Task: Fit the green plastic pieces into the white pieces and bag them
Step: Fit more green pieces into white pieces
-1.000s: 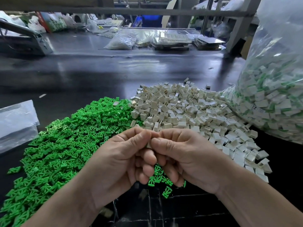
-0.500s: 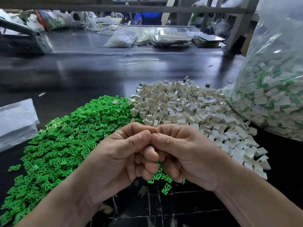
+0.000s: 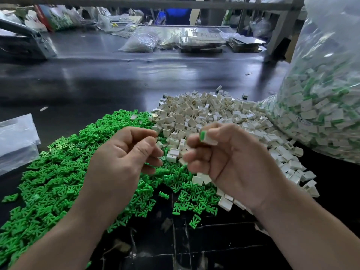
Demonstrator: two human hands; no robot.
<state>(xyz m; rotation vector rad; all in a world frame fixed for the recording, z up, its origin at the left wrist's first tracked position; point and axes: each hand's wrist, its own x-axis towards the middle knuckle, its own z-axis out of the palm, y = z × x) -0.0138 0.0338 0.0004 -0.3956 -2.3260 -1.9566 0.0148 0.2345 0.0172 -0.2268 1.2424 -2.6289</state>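
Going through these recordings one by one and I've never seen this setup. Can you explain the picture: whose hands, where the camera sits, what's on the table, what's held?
No machine here: a person works with two bare hands, filmed by a head-worn camera looking forward and down. On the dark table lie a pile of green pieces and, beside it, a pile of white pieces. At the right stands a big clear bag full of fitted pieces. The right hand pinches a joined piece, white with green fitted in. The left hand is curled, with nothing visible in it.
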